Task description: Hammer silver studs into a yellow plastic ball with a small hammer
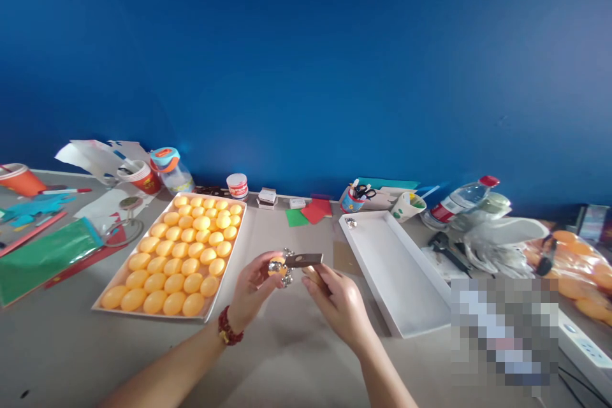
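At the lower centre of the frame, the two hands are close together but apart, above a grey tabletop. The left hand, with a dark red beaded bracelet at its wrist, has its fingers closed on a small orange ball with shiny silver metal pieces. The right hand grips the wooden handle of a hammer with a dark metal head; the head is at the silver pieces, though whether it touches them I cannot tell.

At the lower right is a white power strip, beside a pixelated patch. Farther back, left of the hands, a shallow white box holds rows of glossy orange balls. To their right, a long white open box has a small silver metal piece at its far end. A red-and-white lidded tub stands near the plain blue wall.
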{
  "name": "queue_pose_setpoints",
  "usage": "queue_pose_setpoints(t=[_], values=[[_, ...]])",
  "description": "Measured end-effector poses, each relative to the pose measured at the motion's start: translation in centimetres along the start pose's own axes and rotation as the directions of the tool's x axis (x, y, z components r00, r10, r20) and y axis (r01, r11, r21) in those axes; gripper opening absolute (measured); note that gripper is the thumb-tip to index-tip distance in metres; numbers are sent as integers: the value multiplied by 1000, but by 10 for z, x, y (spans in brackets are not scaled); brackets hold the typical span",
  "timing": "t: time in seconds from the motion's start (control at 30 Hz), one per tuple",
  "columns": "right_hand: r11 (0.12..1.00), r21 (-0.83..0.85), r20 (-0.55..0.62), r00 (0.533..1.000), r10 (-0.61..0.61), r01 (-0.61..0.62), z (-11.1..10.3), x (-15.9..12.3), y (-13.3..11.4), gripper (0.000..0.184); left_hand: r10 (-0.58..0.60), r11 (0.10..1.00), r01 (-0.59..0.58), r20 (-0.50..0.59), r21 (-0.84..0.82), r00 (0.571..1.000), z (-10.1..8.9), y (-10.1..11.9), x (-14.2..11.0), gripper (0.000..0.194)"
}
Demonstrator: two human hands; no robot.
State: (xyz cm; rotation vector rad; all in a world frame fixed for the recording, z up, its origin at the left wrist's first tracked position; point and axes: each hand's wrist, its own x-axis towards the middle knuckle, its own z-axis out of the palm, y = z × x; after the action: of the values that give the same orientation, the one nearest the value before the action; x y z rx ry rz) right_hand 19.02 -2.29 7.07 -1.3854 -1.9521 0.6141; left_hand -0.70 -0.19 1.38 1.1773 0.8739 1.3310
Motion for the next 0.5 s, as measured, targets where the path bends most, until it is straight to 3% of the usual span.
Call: queue_pose_setpoints(t=[0.5], values=[[996,-85,-14,999,-34,33,5,-3,2,18,-10,1000,10,8,-20,1000,-3,-3,1,32]])
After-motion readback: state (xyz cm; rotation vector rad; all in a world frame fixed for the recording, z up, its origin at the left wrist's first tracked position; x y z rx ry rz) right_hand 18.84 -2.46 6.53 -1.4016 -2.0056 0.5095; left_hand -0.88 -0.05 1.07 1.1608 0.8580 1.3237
